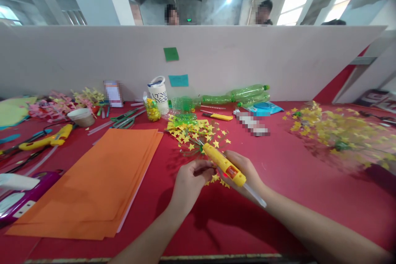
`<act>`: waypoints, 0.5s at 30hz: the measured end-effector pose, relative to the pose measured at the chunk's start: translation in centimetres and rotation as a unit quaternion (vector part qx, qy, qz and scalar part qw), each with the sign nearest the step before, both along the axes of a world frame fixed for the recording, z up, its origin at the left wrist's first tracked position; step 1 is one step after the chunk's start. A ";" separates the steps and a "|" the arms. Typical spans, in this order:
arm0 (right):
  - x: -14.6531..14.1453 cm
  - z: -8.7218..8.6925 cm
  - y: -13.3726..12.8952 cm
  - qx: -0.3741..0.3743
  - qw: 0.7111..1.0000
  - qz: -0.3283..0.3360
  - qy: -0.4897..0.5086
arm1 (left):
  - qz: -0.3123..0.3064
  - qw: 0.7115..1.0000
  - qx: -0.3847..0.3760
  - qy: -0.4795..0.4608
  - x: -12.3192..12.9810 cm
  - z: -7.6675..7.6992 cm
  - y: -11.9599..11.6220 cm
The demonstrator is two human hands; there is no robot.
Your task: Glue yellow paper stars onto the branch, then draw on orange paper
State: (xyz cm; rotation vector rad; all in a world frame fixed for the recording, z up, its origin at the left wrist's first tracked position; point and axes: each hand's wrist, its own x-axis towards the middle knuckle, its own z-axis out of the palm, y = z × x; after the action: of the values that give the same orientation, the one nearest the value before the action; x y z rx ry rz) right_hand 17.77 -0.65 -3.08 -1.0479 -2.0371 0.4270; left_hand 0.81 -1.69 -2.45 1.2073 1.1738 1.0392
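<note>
My right hand (243, 171) is wrapped round a yellow glue gun (221, 160), whose nozzle points up and left; a clear glue stick juts from its back end. Close beside it, my left hand (196, 177) is closed, thumb and fingers pinched on part of a green plastic piece with yellow stars (198, 138). What exactly the left fingertips grip is too small to tell. The star-covered stems spread out beyond both hands, and some more stars show beneath them, near the right hand's fingers.
Orange sheets (105, 173) lie left on the red table (278, 214). Behind them are another glue gun (49, 139), scissors (125, 120) and a white cup (159, 95). Green bottles (247, 94), a yellow cutter (218, 116) and a blue packet (262, 108) lie ahead; starry stems (340, 132) stand right.
</note>
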 end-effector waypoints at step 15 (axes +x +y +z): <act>-0.2 0.0 0.1 0.014 0.999 0.006 -0.030 | -0.012 1.000 0.010 -0.007 -0.1 -0.6 0.3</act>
State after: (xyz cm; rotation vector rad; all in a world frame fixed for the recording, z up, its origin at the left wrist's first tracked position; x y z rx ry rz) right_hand 17.56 -0.55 -3.07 -1.0451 -2.0973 0.3762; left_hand 0.74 -1.37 -3.05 1.2256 1.1385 1.0424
